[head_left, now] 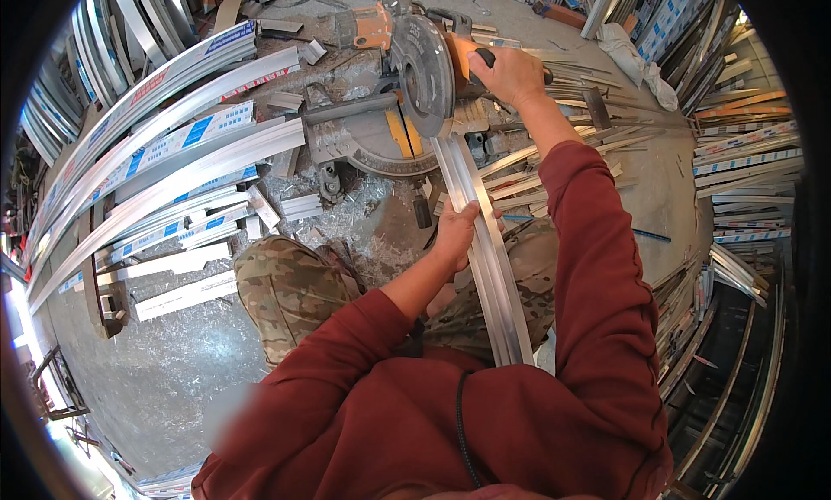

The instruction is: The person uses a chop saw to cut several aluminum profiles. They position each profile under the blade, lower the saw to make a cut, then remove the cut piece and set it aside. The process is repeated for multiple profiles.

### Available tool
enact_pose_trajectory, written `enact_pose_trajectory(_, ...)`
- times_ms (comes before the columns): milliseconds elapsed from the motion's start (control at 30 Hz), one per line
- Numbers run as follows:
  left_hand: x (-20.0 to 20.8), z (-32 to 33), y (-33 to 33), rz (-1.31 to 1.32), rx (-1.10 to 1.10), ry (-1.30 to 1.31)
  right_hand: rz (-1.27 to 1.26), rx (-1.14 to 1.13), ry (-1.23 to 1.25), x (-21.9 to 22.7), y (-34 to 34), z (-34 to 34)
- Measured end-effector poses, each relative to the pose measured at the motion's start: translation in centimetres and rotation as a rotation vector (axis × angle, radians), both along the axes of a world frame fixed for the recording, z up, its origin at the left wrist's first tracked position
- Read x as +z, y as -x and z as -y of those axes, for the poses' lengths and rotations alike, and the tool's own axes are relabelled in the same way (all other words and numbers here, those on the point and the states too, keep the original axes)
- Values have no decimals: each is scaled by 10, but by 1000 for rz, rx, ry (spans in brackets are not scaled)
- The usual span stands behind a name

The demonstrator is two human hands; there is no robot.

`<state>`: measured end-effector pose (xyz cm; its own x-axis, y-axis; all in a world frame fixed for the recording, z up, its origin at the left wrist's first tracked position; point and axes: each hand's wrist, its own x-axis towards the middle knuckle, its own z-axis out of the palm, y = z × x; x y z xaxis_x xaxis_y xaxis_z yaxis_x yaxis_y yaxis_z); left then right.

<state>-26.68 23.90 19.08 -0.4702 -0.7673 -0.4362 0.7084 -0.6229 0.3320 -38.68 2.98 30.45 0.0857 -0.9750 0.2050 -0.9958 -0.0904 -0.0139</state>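
Note:
A long silver aluminium profile (495,275) runs from my lap up to the miter saw (424,76). Partway along it, my left hand (456,233) grips it with the thumb on top; the other fingers are mostly hidden beneath. My right hand (512,74) is closed round the saw's dark handle beside the orange housing. The round blade guard hangs over the profile's far end, so where the blade meets it cannot be seen. Below the guard sits the saw's round base (376,145) with a yellow insert.
Long aluminium profiles (216,158), some with printed film, lie stacked at the left. Short offcuts (301,207) and metal shavings litter the floor around the saw. Thin strips (554,158) are piled to its right. More profiles (744,162) fill the racks along the right side.

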Motion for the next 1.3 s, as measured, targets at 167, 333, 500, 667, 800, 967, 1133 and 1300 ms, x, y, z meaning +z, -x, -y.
enact_pose_trajectory(167,-6,0,1,1,-4,6,6,10,7,-1,1,-1)
enact_pose_trajectory(333,-5,1,1,13,13,-1,-11,1,0,0,1,-1)
enact_pose_trajectory(500,-2,2,0,13,-13,-5,-8,0,11,-3,2,1)
enact_pose_trajectory(667,-4,2,-1,9,-24,-4,-8,20,25,-2,0,-1)
enact_pose_trajectory(800,4,1,-2,29,-17,-17,-15,13,20,-2,0,-2)
enact_pose_trajectory(967,3,1,-1,26,-15,-7,-9,21,25,-4,2,-3)
enact_pose_trajectory(1133,-3,1,2,5,-30,-4,11,24,-1,1,2,0)
enact_pose_trajectory(1300,-3,-2,-2,19,6,-46,-3,-24,-10,13,-6,15)
